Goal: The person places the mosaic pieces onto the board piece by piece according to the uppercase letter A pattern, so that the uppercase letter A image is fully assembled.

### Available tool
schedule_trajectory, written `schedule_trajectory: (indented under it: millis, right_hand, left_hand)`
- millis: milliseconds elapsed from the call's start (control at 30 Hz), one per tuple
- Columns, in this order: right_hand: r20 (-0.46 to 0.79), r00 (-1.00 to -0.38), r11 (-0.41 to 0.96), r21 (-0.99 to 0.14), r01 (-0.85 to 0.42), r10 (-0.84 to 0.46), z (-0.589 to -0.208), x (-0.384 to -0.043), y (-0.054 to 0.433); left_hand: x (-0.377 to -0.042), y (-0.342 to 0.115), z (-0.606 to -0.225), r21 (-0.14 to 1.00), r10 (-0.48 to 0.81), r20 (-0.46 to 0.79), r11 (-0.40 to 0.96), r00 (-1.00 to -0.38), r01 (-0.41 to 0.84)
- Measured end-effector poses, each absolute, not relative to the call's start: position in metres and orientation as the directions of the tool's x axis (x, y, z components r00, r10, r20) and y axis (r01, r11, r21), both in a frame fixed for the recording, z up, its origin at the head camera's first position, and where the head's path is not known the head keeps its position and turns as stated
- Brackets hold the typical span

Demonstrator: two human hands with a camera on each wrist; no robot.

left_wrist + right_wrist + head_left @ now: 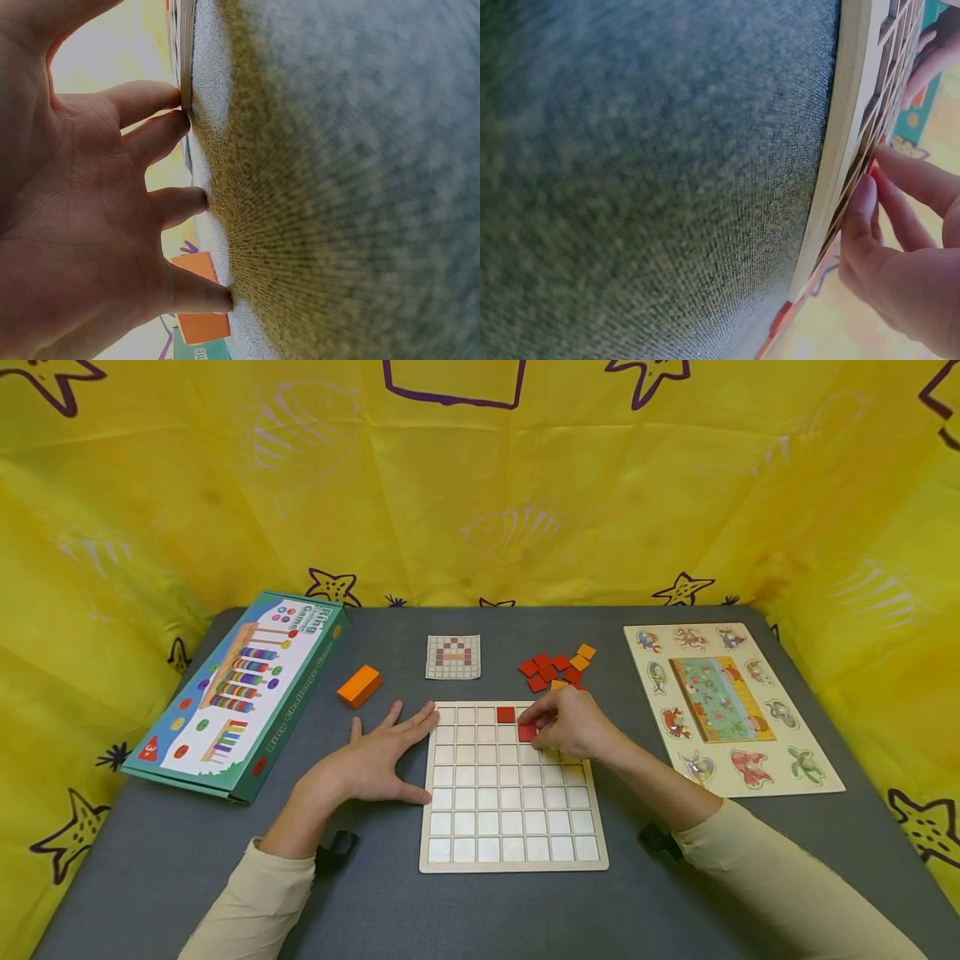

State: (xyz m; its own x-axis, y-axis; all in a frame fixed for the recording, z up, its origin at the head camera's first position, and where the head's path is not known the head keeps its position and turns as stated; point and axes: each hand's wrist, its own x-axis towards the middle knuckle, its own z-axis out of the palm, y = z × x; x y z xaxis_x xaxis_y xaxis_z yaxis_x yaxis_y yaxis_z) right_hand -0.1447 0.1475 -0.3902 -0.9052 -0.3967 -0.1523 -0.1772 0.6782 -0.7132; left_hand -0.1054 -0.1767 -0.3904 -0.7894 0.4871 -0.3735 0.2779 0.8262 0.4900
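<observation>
Flat red square tile, seemingly painted wood [527, 734]: probably light, stiff, slightly slick, hard to break; best taken by opposite edges. Located at the far part of the pale wooden grid board [513, 867], right of its centre line, under the right hand [573, 727], fingertips pinching it. Left hand [372, 762]: fingers spread, at the board's left edge.

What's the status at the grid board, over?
Left hand spread, touching grid board. Right hand pinching red tile, second row from far edge. Loose tiles beyond board, nothing seen blocking.
</observation>
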Motion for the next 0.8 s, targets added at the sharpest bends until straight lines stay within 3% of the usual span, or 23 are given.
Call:
schedule_trajectory:
  millis: [500,800]
  right_hand:
    - [-0.185,-0.919,0.645,-0.759,-0.092,-0.348,-0.388,-0.143,0.151]
    - [-0.12,-0.924,0.594,-0.794,-0.13,-0.362,-0.384,-0.146,0.159]
  left_hand:
    - [-0.105,-0.176,-0.392,0.485,0.485,-0.375,0.829,-0.79,0.278]
    - [-0.106,-0.176,-0.392,0.481,0.479,-0.379,0.833,-0.792,0.274]
